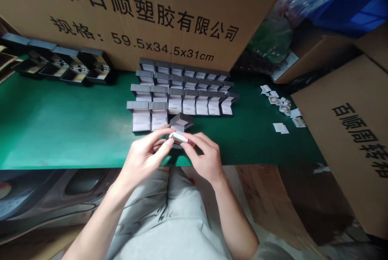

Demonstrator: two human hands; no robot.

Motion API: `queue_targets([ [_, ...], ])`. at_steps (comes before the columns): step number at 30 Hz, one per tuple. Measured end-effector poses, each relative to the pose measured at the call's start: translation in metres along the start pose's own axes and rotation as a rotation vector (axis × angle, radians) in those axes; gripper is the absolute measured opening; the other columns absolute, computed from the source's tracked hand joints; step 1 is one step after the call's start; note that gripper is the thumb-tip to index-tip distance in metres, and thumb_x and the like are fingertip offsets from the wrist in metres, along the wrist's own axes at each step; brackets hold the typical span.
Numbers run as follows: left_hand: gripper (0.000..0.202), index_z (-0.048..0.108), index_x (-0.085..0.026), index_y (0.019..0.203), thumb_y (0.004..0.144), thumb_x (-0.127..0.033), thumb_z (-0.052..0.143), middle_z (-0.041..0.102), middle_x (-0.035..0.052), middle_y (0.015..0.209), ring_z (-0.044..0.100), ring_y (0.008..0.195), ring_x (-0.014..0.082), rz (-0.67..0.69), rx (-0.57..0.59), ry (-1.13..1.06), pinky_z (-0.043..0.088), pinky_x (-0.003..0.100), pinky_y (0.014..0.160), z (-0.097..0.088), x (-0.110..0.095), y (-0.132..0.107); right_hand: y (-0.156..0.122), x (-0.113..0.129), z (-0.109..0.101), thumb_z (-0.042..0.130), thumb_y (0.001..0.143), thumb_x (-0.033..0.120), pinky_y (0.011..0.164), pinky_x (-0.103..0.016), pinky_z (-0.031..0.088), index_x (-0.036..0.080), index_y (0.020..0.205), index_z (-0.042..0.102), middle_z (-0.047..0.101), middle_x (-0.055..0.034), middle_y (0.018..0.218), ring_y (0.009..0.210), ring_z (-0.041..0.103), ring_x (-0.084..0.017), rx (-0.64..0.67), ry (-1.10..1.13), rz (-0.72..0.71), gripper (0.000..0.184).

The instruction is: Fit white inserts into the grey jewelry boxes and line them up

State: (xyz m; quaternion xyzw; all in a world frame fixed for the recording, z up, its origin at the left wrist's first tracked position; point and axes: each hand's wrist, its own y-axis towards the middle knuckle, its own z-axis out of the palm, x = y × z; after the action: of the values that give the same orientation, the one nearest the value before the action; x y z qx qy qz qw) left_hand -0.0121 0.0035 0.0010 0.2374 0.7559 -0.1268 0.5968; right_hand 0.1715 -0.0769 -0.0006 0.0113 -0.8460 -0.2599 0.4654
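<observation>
White box insert (178, 137) sits pinched between both hands above the lap, its long axis running roughly side to side and dipping slightly to the right; its surface looks smooth and pale, though whether it is foam or card is too small to tell. The left hand (142, 159) comes in from the lower left and closes on the near-left end; the right hand (203, 156) closes on the opposite end; both grip it firmly between fingers and thumbs, and neither hand is clearly nearer. Grey cloth (163, 207) covers the lap below; just beyond the hands stands an open grey box (181, 122), tilted, with its lid raised and a white lining showing. Past it, rows of open grey boxes (189, 105) with white linings stand close together on a green mat (66, 124); dark open boxes (60, 66) line up toward the left, and small white cards (277, 104) lie scattered to the right. Farthest off, a cardboard carton (121, 9) printed with black Chinese characters and dimensions rises behind the rows; another carton (348, 139) stands at the right.
</observation>
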Motion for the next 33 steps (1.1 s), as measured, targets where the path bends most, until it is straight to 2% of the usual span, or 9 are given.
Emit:
queue_targets([
  [4,0.045,0.076,-0.017,0.118,0.098,-0.056,0.068,0.08,0.0124,0.123,0.08,0.091,0.0229,0.004,-0.028,0.001,0.066,0.027,0.081,0.001,-0.002,0.001,-0.002,-0.001,0.0,0.061,0.105,0.022,0.088,-0.027,0.063,0.024,0.124,0.079,0.081,-0.0072,0.101,0.091,0.077,-0.017,-0.006,-0.077,-0.11,0.026],
  [9,0.041,0.078,-0.017,0.118,0.098,-0.052,0.07,0.078,0.0145,0.13,0.082,0.095,0.0245,0.029,-0.022,-0.005,0.068,0.029,0.084,0.001,0.001,0.0,-0.002,-0.002,0.0,0.063,0.104,0.021,0.086,-0.028,0.064,0.024,0.123,0.08,0.082,-0.0074,0.101,0.089,0.077,-0.018,-0.019,-0.105,-0.082,0.026],
  [15,0.036,0.084,-0.018,0.114,0.096,-0.046,0.073,0.079,0.0136,0.131,0.061,0.143,0.0351,0.052,-0.046,-0.042,0.068,0.031,0.09,0.001,0.0,-0.001,-0.002,-0.003,-0.001,0.069,0.1,0.022,0.079,-0.027,0.063,0.024,0.111,0.081,0.082,-0.0049,0.098,0.076,0.074,-0.015,-0.043,-0.014,0.011,0.016],
  [18,0.042,0.083,-0.017,0.121,0.095,-0.049,0.073,0.071,0.014,0.144,0.072,0.129,0.0347,0.055,-0.037,-0.001,0.07,0.032,0.087,0.001,-0.001,0.0,-0.003,-0.005,-0.001,0.071,0.099,0.025,0.078,-0.027,0.063,0.023,0.107,0.081,0.082,-0.0042,0.097,0.078,0.074,-0.016,-0.029,0.023,0.093,0.013],
  [20,0.046,0.082,-0.018,0.125,0.095,-0.05,0.073,0.064,0.0143,0.152,0.081,0.103,0.0286,0.071,-0.014,0.061,0.07,0.03,0.08,0.001,0.001,0.0,-0.003,-0.005,-0.002,0.07,0.098,0.026,0.079,-0.028,0.064,0.023,0.107,0.08,0.081,-0.0043,0.098,0.08,0.075,-0.016,-0.02,0.036,0.121,0.014],
  [23,0.044,0.082,-0.019,0.125,0.095,-0.05,0.072,0.063,0.014,0.153,0.078,0.071,0.018,0.131,0.008,0.158,0.069,0.028,0.071,0.001,0.003,0.002,-0.003,-0.005,-0.004,0.069,0.098,0.026,0.079,-0.027,0.064,0.022,0.106,0.079,0.08,-0.0043,0.096,0.08,0.075,-0.016,-0.019,0.039,0.122,0.014],
  [28,0.038,0.084,-0.023,0.119,0.099,-0.05,0.067,0.07,0.0098,0.147,0.078,0.116,0.0303,0.208,0.01,0.239,0.064,0.036,0.102,0.0,0.0,0.001,-0.005,-0.007,-0.012,0.068,0.098,0.024,0.08,-0.027,0.063,0.022,0.106,0.078,0.078,-0.0038,0.095,0.079,0.073,-0.015,0.028,0.026,0.091,0.013],
  [30,0.035,0.085,-0.024,0.118,0.101,-0.047,0.065,0.071,0.0098,0.145,0.079,0.109,0.0273,0.209,0.011,0.253,0.065,0.034,0.097,0.001,-0.003,0.001,-0.006,-0.009,-0.014,0.067,0.098,0.022,0.08,-0.027,0.063,0.023,0.107,0.078,0.077,-0.0029,0.092,0.079,0.072,-0.015,0.049,0.021,0.07,0.014],
  [33,0.029,0.085,-0.024,0.114,0.103,-0.04,0.064,0.07,0.0114,0.139,0.076,0.081,0.0165,0.233,-0.022,0.285,0.066,0.026,0.074,0.003,-0.005,0.0,-0.007,-0.01,-0.016,0.067,0.097,0.02,0.079,-0.027,0.063,0.023,0.108,0.077,0.076,-0.0018,0.089,0.077,0.071,-0.014,0.057,0.003,0.048,0.016],
])
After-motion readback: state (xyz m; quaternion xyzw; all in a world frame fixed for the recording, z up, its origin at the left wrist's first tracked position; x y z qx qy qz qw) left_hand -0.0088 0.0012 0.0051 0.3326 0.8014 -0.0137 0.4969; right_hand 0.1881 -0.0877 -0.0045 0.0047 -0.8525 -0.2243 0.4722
